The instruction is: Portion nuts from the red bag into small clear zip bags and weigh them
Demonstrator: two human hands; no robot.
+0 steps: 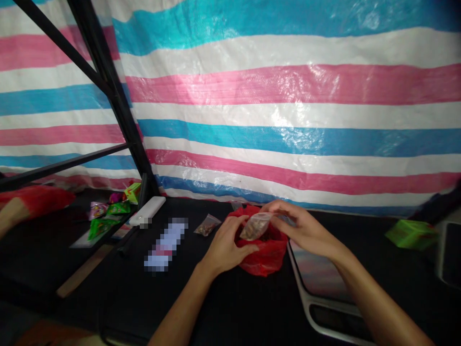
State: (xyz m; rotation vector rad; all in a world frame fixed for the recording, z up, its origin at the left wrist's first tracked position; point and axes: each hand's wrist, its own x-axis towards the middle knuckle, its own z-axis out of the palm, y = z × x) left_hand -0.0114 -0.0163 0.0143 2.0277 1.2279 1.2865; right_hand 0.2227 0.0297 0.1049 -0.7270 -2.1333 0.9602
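A red plastic bag (264, 259) stands with its mouth open on the black table in front of me. My left hand (228, 245) is closed on its left rim, with the thumb over the near edge. Between the fingers of my right hand (306, 226) is the top of a small clear zip bag (256, 227) with brownish contents, tilted over the red bag's mouth. What lies deeper in the red bag is mostly hidden. Left of my left hand, another small zip bag (207, 225) with brown bits lies flat.
Under my right forearm is a flat scale (320, 271). A green box (410, 234) stands at right. To the left are a blurred-out strip (167, 245), a long white device (148, 210), green packets (103, 227) and a black frame post (124, 115). A co-worker's hand (14, 214) touches red plastic.
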